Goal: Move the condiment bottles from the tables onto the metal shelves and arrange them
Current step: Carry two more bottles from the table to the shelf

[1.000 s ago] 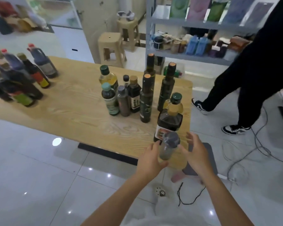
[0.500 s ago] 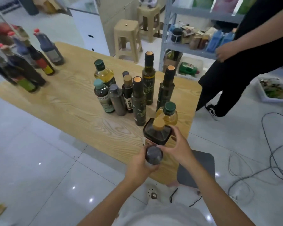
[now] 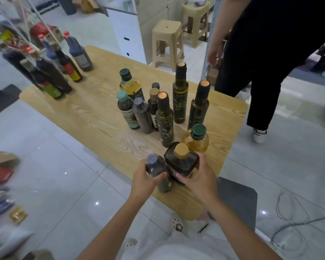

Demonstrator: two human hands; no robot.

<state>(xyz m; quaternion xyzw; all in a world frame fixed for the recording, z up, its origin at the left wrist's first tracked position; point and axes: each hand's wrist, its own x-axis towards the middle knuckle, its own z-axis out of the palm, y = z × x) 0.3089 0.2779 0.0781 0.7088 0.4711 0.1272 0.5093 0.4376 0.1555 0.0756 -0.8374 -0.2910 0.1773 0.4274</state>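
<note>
Storeroom-like workspace, tiled floor [image 3: 54, 166], plastic stools [image 3: 166, 40], wooden table [image 3: 94, 117] crowded with condiment bottles [image 3: 180, 98], loose cables [image 3: 278, 203]

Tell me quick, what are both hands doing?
Left hand: gripping the small grey-capped bottle.
Right hand: gripping the squat tan-capped bottle.

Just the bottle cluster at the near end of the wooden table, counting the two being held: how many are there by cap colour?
Dark green-capped bottles: 2
Teal-capped bottle: 1
Grey-capped bottles: 3, one in the left hand
Tan-capped bottles: 2, one in the right hand
Orange-topped bottles: 3
Total: 11
</note>
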